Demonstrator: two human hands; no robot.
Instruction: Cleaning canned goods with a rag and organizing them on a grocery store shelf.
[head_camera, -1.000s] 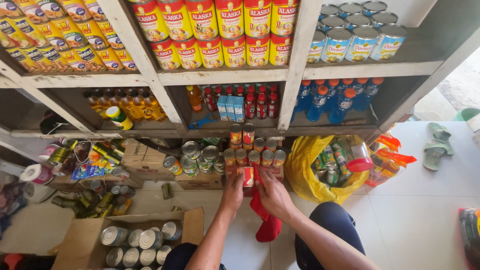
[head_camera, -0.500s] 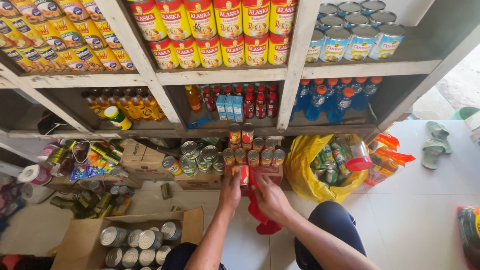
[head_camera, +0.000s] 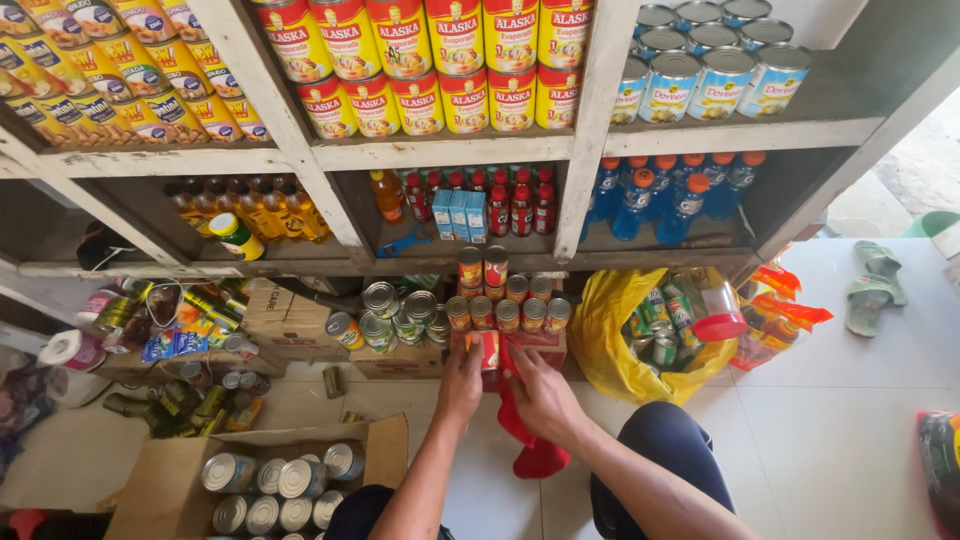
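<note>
Head view. Left hand (head_camera: 462, 380) and right hand (head_camera: 540, 392) both reach forward to a small red can (head_camera: 489, 350) at floor level, below the lowest shelf (head_camera: 300, 268). Left hand closed around the can's left side, fingers curled on it. Right hand touches the can's right side, fingers partly bent; how firmly it grips I cannot tell. Can sits between the two hands, upright. Red cloth (head_camera: 528, 445) lies under the right hand, trailing back toward the person's knee. Just beyond the hands: a row of small cans (head_camera: 505, 314) on a low box. Right of the right hand, a yellow bag (head_camera: 612, 350). Near-left of the left hand, a cardboard box (head_camera: 170, 485) of silver-topped tins.
</note>
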